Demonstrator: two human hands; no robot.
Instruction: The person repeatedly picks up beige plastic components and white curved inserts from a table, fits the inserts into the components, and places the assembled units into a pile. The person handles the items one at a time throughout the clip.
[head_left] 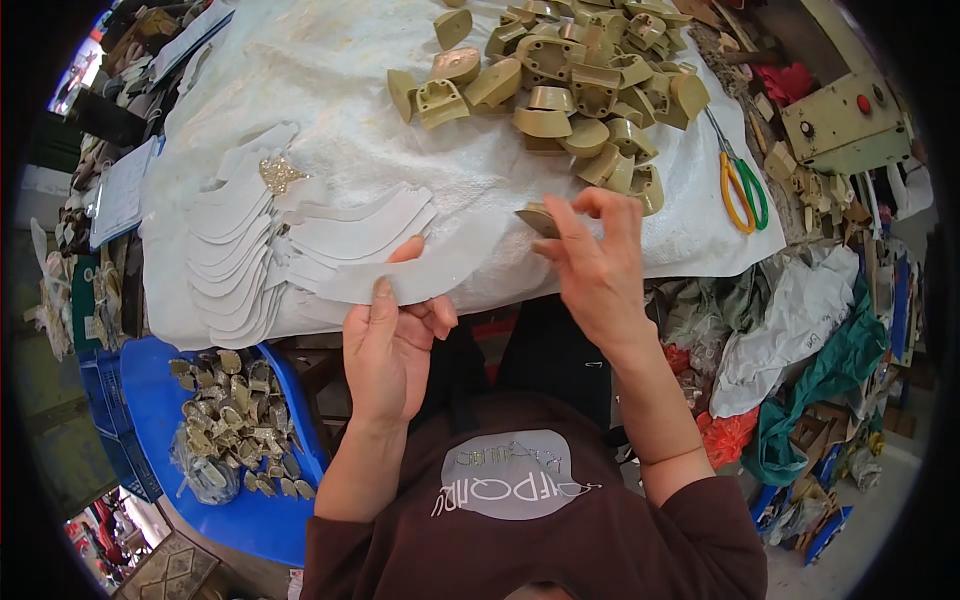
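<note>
My left hand [388, 345] pinches a curved whitish cut piece [440, 268] between thumb and fingers, just above the table's front edge. In my right hand [605, 265], near the piece's right end, is a small olive-gold shoe heel [538, 219], partly covered by the fingers. Stacks of similar curved pieces [235, 265] lie fanned out to the left, with another overlapping group [360, 228] behind my left hand. A glittery gold scrap [281, 176] rests on top of them. Many olive-gold heels [555, 100] are piled beyond my right hand.
A white sheet [330, 90] covers the table. Scissors [738, 185] with orange and green handles lie at its right edge. A blue chair [240, 520] at lower left holds glittery heels. Crumpled bags [780, 330] crowd the right side, below a control box [845, 120].
</note>
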